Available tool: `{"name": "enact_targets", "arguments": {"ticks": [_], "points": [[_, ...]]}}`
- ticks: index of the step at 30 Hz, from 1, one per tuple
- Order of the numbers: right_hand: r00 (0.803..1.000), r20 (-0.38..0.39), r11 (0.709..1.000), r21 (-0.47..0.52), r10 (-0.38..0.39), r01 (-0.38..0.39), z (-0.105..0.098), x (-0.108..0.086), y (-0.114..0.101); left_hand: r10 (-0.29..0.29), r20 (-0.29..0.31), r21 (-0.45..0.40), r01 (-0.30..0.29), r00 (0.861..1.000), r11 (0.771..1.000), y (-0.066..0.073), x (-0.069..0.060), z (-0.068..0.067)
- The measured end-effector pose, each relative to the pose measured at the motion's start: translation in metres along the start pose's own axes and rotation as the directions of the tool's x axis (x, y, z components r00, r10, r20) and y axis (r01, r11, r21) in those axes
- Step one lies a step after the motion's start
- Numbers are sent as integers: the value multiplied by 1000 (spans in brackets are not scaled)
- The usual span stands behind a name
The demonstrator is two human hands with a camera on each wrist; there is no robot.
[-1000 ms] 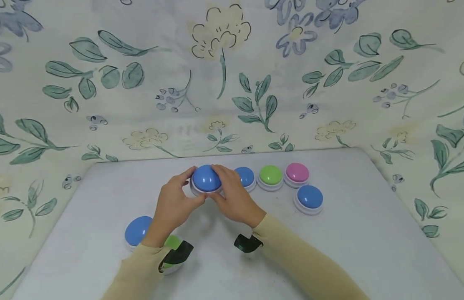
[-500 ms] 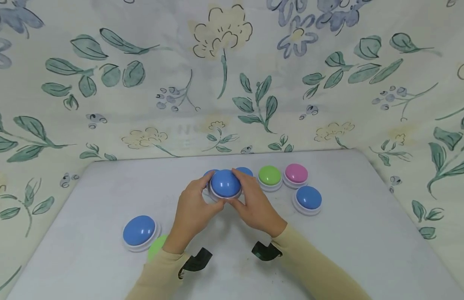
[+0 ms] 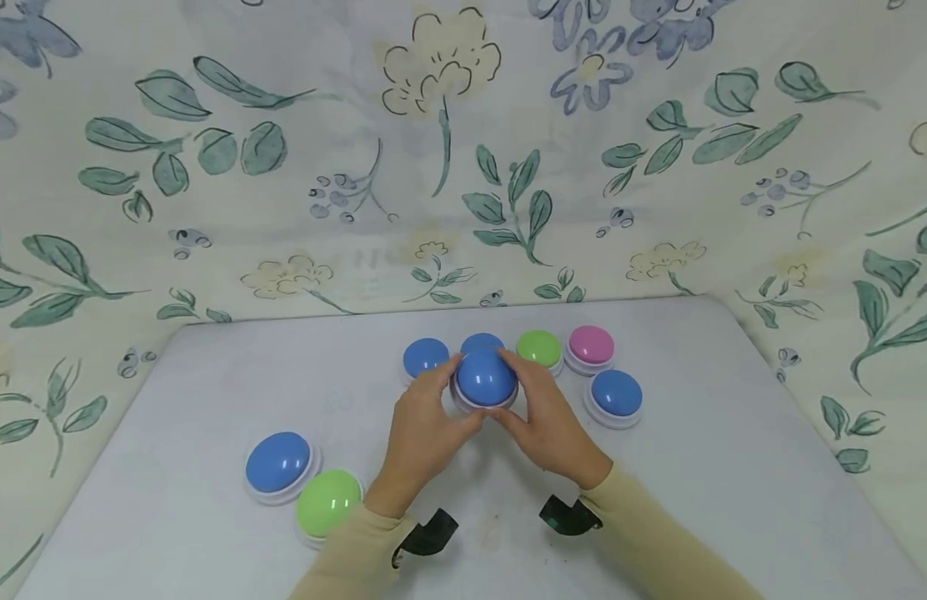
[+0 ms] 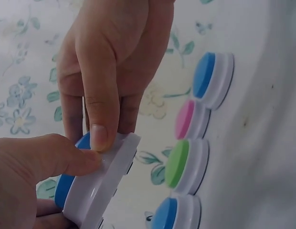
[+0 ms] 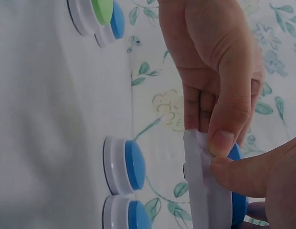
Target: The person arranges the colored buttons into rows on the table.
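A blue dome button point(image 3: 487, 379) with a white base is held in the air between both hands, tilted a little. My left hand point(image 3: 426, 433) grips its left side, and my right hand point(image 3: 549, 421) grips the right side. Both thumbs meet at the near edge of the white base, plain in the left wrist view, where the base point(image 4: 98, 186) stands clear of the table. Behind it in the head view, a second blue button point(image 3: 482, 342) is partly hidden. Left of that sits another blue button point(image 3: 426, 357), its base partly covered by my left fingers.
On the white table point(image 3: 704, 517), a green button point(image 3: 538, 347), a pink button point(image 3: 591, 344) and a blue button point(image 3: 617, 393) stand to the right. At the front left are a larger-looking blue button point(image 3: 278, 462) and a green one point(image 3: 329, 504). A floral cloth point(image 3: 433, 208) hangs behind.
Both hands have carried the blue button to the right and slightly nearer. The left-hand blue button in the back row and the front-left green button have come into fuller view.
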State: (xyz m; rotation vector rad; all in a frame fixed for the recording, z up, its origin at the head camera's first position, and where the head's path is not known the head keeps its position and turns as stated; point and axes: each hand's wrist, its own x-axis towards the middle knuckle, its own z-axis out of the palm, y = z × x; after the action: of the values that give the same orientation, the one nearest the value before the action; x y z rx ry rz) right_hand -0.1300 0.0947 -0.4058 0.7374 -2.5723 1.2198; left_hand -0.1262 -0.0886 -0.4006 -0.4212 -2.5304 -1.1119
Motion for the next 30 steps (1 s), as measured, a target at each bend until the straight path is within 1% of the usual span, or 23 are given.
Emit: {"name": "enact_targets", "arguments": {"ticks": [5, 8, 16, 20, 23, 27, 30], "points": [[1000, -1, 1000, -5, 19, -19, -5, -6, 7, -2, 2, -24, 2, 1000, 1000, 3, -1, 10], [1000, -2, 999, -16, 30, -30, -8, -11, 13, 1, 15, -29, 0, 1000, 1000, 6, -1, 17], [998, -4, 997, -25, 67, -67, -16, -23, 25, 46, 20, -2, -46, 999, 999, 10, -4, 36], [998, -13, 998, -42, 56, -57, -19, -28, 32, 49, 36, -2, -49, 998, 999, 14, -4, 45], [998, -11, 996, -56, 63, -64, -21, -31, 37, 51, 46, -12, -50, 998, 999, 16, -4, 51], [996, 0, 994, -66, 92, -91, -24, -33, 41, 53, 44, -31, -52, 998, 998, 17, -4, 59], [995, 10, 992, -70, 101, -101, -27, -33, 42, 51, 36, -28, -51, 998, 998, 18, -4, 64]]}}
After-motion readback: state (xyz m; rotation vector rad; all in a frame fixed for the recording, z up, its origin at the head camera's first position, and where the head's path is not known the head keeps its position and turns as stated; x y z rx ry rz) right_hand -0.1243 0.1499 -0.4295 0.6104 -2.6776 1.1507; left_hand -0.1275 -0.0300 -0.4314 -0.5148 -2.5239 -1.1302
